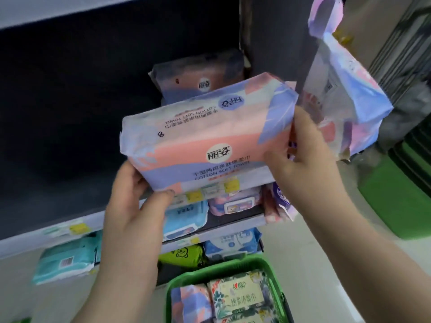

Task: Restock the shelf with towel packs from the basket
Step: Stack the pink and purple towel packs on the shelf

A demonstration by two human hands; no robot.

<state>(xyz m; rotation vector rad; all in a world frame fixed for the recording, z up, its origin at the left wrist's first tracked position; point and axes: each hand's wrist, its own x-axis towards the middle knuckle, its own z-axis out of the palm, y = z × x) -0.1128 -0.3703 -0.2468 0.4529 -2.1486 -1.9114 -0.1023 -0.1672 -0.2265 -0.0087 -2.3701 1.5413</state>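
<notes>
1. Both hands carry one cotton soft towel pack (205, 138) in front of the dark shelf bay (70, 113). The left hand (137, 201) grips its lower left corner, thumb on the front face. The right hand (307, 150) clasps the right end, fingers curled round it.
2. The pack is in the air at the front of the bay, tilted, and seems not yet to be resting on the shelf. A matching pack (198, 75) stands further back in the same bay.
3. To do this step well, I would level the pack and slide it straight in until it meets the pack behind, with the printed face outward and the bottom edge flat before either hand lets go.
4. The soft film wrap will likely buckle under a hard squeeze, so support from below seems wiser than pinching.
5. A hanging pack (345, 94) of similar print dangles just beside the right hand; it could be knocked on the way in.
6. The green basket (233, 264) sits on the floor below, with more packs inside, so restocking looks far from finished.
7. Lower shelves carry blue wipe packs (184, 217), a teal pack (65, 259) and a green pack (182, 254). Yellow price tags (78, 228) line the shelf edges. A green bin (401, 194) stands at the right on a pale floor (314, 264).
</notes>
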